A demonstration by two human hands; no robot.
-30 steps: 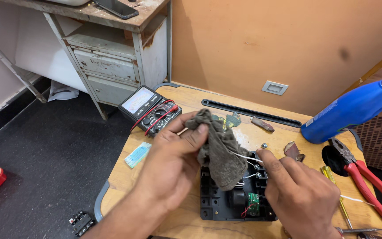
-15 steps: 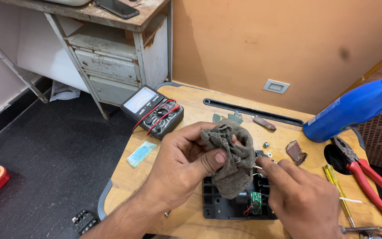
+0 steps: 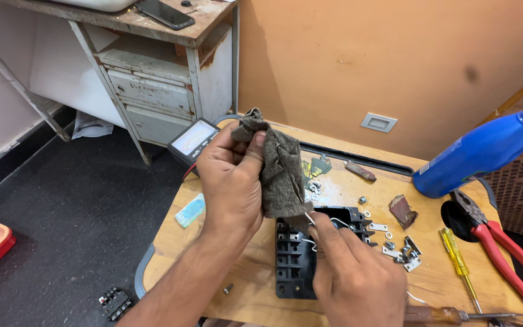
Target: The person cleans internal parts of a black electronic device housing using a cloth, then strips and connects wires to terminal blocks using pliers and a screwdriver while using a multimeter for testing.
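Head view: left hand (image 3: pixel 232 181) fingers clamp grey rag (image 3: pixel 279 163); right hand (image 3: pixel 352 272) fingers pinch white wire (image 3: pixel 307 219).

Single head view, looking steeply down, close over wooden table (image 3: pixel 237 284), wall behind.

the left hand (image 3: pixel 232 181) holds a grey-brown rag (image 3: pixel 276 163) bunched up above the wooden worktop (image 3: pixel 237 266), thumb pressed on the cloth. the right hand (image 3: pixel 358 278) pinches a thin white wire (image 3: pixel 307 215) at the rag's lower edge, over a black plastic terminal block (image 3: pixel 292 266). small metal screws and plates (image 3: pixel 398 245) lie scattered just beside the block. red-handled pliers (image 3: pixel 503 248), a yellow screwdriver (image 3: pixel 458 257) and a blue spray bottle (image 3: pixel 485 151) sit to the right, a multimeter (image 3: pixel 192 139) to the left.
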